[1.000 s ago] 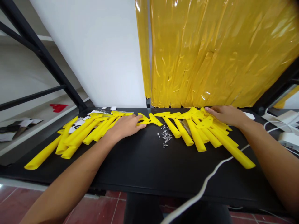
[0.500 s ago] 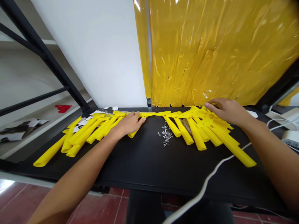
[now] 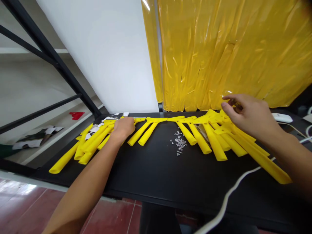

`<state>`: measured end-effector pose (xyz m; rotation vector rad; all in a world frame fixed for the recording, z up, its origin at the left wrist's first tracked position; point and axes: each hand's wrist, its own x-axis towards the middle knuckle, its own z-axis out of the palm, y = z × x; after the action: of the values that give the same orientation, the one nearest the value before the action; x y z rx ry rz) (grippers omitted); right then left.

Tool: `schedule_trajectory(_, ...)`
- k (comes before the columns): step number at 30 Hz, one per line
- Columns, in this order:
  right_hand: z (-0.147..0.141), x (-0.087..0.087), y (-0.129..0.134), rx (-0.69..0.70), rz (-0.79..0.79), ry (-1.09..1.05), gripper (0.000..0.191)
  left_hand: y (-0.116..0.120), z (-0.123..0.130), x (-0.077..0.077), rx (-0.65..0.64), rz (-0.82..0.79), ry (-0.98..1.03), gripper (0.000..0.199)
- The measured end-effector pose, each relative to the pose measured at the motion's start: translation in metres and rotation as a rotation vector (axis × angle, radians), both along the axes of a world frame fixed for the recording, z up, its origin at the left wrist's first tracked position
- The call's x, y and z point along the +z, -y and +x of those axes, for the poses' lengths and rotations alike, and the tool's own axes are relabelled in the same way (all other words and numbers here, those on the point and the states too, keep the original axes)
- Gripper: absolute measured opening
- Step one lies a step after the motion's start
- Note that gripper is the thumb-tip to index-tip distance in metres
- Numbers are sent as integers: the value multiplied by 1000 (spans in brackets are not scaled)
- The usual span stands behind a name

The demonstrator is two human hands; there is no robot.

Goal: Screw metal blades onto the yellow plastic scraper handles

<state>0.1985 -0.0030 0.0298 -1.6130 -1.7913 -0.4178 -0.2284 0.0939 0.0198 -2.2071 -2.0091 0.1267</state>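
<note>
Head view shows us a black table (image 3: pixel 136 185) with yellow parts lying on it in two groups. They are long plastic pieces in T shape. The left group (image 3: pixel 91 143) lies toward the left end of the table, and the right group (image 3: pixel 234 143) toward the right end, with many pieces overlapping. Between the groups, a small heap of screws (image 3: pixel 179 147) lies directly on the table.

Our left hand (image 3: pixel 123 127) rests palm down on the far ends of the left group, with fingers curved over them; we cannot tell if it grips a piece. Our right hand (image 3: pixel 252 118) is raised just above the right group and is half open, thumb and first finger close together. Something small and dark may be between them, but we cannot tell.

Behind the table hangs a yellow plastic sheet (image 3: pixel 219 55). A white mouse (image 3: pixel 282 117) sits right of the right hand, and a white cable (image 3: pixel 231 195) runs across the table.
</note>
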Motion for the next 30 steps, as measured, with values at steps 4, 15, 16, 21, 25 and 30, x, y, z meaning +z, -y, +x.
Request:
schedule_trajectory(4, -4, -2, 1, 35, 8, -1, 38, 6, 8, 5, 62, 31, -26, 35)
schedule_trajectory(15, -17, -11, 2, 360, 112, 36, 24, 2, -6, 25, -22, -96, 686, 25)
schedule_trajectory(16, -20, -12, 3, 413, 137, 45, 22, 5, -3, 26, -54, -124, 822, 23)
schedule_trajectory(21, -43, -12, 16, 584, 229, -70, 12, 35, 43, 19, -214, -473, 1467, 29)
schedule_trajectory(25, -66, -14, 33, 652, 121, -502, 10, 60, 81, -5, -257, -675, 1584, 23)
schedule_trajectory(30, -82, -29, 40, 707, 94, -707, 12, 71, 98, -32, -299, -818, 1614, 23)
